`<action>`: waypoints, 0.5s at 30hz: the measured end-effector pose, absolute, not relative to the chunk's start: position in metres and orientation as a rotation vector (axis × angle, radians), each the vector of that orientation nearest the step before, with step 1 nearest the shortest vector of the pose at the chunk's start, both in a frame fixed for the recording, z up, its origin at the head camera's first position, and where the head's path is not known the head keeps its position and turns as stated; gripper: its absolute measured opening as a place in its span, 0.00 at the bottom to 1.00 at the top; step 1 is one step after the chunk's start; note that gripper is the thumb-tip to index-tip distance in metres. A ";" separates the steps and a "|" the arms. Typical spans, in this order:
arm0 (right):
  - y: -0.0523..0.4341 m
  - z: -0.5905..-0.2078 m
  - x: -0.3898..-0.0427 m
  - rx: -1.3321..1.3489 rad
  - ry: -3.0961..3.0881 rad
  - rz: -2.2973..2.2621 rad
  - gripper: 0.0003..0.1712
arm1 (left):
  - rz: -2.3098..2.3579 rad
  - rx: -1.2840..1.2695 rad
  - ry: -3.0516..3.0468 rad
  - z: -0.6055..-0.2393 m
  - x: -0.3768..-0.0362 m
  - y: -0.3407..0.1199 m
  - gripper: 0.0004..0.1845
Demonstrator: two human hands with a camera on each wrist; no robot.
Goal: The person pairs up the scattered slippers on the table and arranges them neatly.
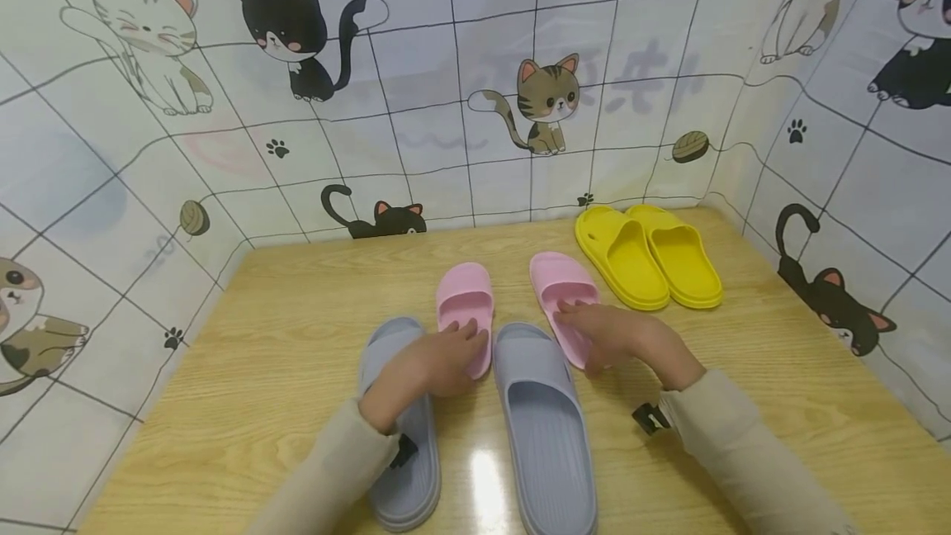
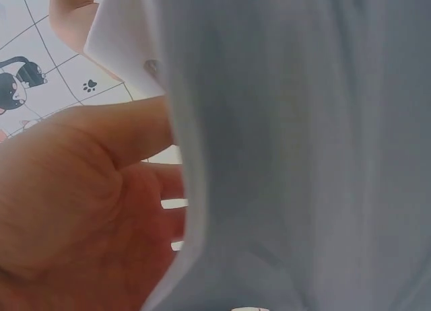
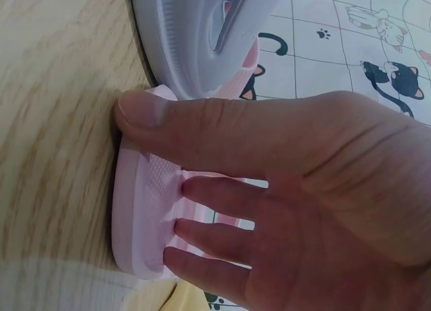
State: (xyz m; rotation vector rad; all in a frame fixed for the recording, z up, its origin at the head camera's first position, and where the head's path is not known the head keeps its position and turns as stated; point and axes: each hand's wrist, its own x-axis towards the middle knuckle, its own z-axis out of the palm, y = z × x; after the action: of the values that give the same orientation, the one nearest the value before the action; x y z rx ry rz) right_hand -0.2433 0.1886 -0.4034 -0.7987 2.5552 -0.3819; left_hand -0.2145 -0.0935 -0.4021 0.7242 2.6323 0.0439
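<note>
A white tile-print wall covering (image 1: 416, 15) with cartoon cats, paw prints and yarn balls rises behind and on both sides. Below it lies a wood-grain bench (image 1: 282, 353). A person's 2 arms reach in from the near edge, with a beige left sleeve (image 1: 323, 469) and a beige right sleeve (image 1: 750, 444).

Next in size are 2 gray slides, toes toward the back wall: the left gray slide (image 1: 407, 490) is partly under the left forearm, and the right gray slide (image 1: 548, 444) lies between the arms. At the back right, 2 yellow slides (image 1: 631, 262) sit side by side, touching, angled slightly.

The 2 pink slides are smaller, farther from the person than the gray pair, and apart from each other: the left pink slide (image 1: 466, 283) is upright on the bench, and the right pink slide (image 1: 560, 271) tilts its toe leftward, near the yellow pair.

Both hands are at the pink slides. The right hand (image 1: 617, 333) is unclenched, its extended fingers on the footbed and its thumb along the heel edge. The left hand (image 1: 438, 362) lays its fingers on the left footbed; its thumb tip is hidden, so I cannot tell whether it grasps. Smallest are 2 black wrist pieces (image 1: 650, 418) beside the cuffs.
</note>
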 end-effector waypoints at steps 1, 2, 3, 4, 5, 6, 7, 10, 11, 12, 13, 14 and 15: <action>0.189 -0.404 -0.243 -0.801 2.554 -0.385 0.56 | 0.047 0.724 2.630 -0.402 -0.215 -0.093 0.39; 0.188 -0.404 -0.244 -0.803 2.553 -0.384 0.56 | 0.048 0.724 2.627 -0.401 -0.215 -0.093 0.39; 0.188 -0.403 -0.244 -0.806 2.551 -0.384 0.55 | 0.052 0.718 2.622 -0.401 -0.216 -0.092 0.39; 0.188 -0.403 -0.244 -0.810 2.549 -0.385 0.55 | 0.053 0.716 2.614 -0.401 -0.216 -0.092 0.39; 0.188 -0.403 -0.244 -0.808 2.547 -0.384 0.55 | 0.054 0.711 2.605 -0.401 -0.217 -0.092 0.39; 0.188 -0.402 -0.244 -0.801 2.545 -0.388 0.55 | 0.057 0.706 2.596 -0.401 -0.217 -0.092 0.39; 0.188 -0.402 -0.245 -0.800 2.545 -0.386 0.54 | 0.057 0.702 2.588 -0.400 -0.218 -0.092 0.39; 0.188 -0.401 -0.246 -0.794 2.551 -0.371 0.54 | 0.050 0.685 2.559 -0.400 -0.220 -0.091 0.40; 0.187 -0.402 -0.247 -0.791 2.552 -0.365 0.53 | 0.045 0.683 2.552 -0.399 -0.220 -0.091 0.40; 0.187 -0.401 -0.248 -0.782 2.552 -0.366 0.53 | 0.035 0.685 2.547 -0.398 -0.221 -0.091 0.39; 0.186 -0.401 -0.248 -0.779 2.552 -0.365 0.53 | 0.025 0.685 2.542 -0.397 -0.221 -0.090 0.40; 0.186 -0.402 -0.249 -0.773 2.550 -0.369 0.53 | 0.014 0.685 2.536 -0.397 -0.221 -0.090 0.39; 0.185 -0.402 -0.249 -0.768 2.549 -0.372 0.54 | 0.003 0.687 2.530 -0.395 -0.222 -0.089 0.39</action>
State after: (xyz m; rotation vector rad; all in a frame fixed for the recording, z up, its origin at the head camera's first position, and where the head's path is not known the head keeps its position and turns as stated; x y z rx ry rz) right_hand -0.2493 0.1854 -0.4022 -0.7682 2.5495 -0.3724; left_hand -0.2217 -0.0891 -0.3955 0.6869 2.5303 0.0027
